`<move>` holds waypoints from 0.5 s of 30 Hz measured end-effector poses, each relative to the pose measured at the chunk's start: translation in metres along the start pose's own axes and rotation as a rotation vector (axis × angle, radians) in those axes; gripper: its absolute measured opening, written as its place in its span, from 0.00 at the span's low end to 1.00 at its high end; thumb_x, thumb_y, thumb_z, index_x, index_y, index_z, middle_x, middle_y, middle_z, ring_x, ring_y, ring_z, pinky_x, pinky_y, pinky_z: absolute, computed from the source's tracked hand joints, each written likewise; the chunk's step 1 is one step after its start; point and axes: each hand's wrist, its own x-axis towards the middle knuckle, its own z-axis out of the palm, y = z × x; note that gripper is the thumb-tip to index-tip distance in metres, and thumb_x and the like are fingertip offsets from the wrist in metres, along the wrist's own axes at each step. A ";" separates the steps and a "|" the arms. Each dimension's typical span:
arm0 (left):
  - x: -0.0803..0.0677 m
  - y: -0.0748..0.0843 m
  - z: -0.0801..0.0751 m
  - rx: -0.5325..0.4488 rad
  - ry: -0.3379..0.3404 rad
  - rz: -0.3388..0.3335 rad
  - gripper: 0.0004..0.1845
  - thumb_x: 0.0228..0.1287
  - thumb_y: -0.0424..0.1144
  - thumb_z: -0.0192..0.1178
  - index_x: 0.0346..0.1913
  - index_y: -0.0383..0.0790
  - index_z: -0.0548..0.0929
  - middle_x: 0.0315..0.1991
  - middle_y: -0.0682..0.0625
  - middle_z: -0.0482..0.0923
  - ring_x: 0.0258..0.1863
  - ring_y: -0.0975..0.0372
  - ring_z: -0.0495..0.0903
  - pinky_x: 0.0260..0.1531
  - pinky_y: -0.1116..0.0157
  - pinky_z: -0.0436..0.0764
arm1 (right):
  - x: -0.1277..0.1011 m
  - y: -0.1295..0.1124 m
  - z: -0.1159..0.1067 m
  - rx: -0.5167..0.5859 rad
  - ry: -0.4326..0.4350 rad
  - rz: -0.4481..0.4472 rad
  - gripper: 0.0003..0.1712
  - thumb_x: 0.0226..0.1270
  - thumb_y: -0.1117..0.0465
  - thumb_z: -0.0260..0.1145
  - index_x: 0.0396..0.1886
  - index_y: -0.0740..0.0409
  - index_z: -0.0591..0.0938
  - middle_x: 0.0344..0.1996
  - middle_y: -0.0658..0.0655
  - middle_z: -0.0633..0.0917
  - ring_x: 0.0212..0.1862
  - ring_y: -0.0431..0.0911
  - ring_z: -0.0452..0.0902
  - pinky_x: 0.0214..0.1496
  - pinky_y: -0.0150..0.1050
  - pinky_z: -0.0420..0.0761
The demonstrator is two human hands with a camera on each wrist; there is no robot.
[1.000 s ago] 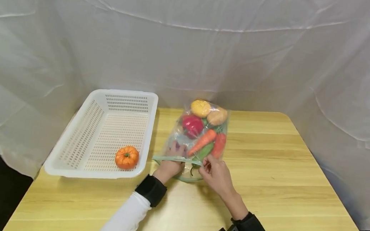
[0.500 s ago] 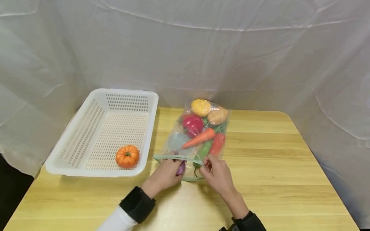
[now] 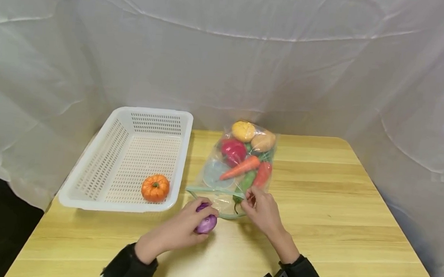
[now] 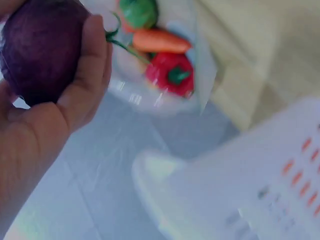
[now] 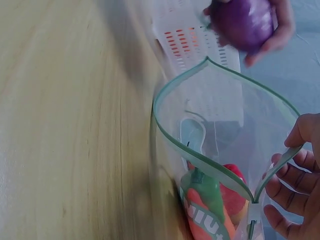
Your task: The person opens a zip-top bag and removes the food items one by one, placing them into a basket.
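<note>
I'm gripping the purple onion in my left hand near the tabletop's front edge, my right hand pinching the bag's rim.

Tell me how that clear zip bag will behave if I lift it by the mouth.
The zip bag is thin clear film, so it will likely sag and fold. Its carrot and red pepper lie loose, so they would probably slide to the closed end. The right hand pinches one rim only; the mouth gapes.

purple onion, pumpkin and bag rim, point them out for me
purple onion (image 3: 205, 223), head view, its side below the fingers
pumpkin (image 3: 155, 188), head view, its top
bag rim (image 5: 225, 171), right wrist view, near green edge
</note>
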 end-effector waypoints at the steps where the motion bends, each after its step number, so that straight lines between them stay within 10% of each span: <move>1: -0.004 0.001 -0.005 -0.009 0.022 0.012 0.23 0.50 0.34 0.67 0.52 0.44 0.75 0.56 0.41 0.68 0.53 0.49 0.73 0.47 0.55 0.81 | 0.000 0.000 0.000 0.001 -0.002 0.003 0.02 0.48 0.66 0.59 0.25 0.58 0.76 0.16 0.46 0.75 0.21 0.33 0.67 0.23 0.25 0.69; 6: -0.021 -0.006 -0.031 0.000 0.193 0.025 0.27 0.43 0.31 0.70 0.51 0.46 0.76 0.57 0.40 0.66 0.52 0.47 0.74 0.44 0.51 0.81 | -0.001 0.000 0.000 -0.005 -0.002 0.025 0.03 0.48 0.67 0.60 0.25 0.56 0.76 0.16 0.45 0.74 0.21 0.33 0.66 0.23 0.25 0.69; 15: -0.035 -0.036 -0.058 0.047 0.314 -0.195 0.27 0.44 0.26 0.68 0.51 0.40 0.75 0.60 0.33 0.61 0.55 0.38 0.69 0.44 0.46 0.79 | 0.000 -0.001 -0.002 -0.015 -0.001 0.019 0.03 0.47 0.65 0.59 0.25 0.57 0.75 0.16 0.45 0.74 0.21 0.33 0.66 0.23 0.25 0.68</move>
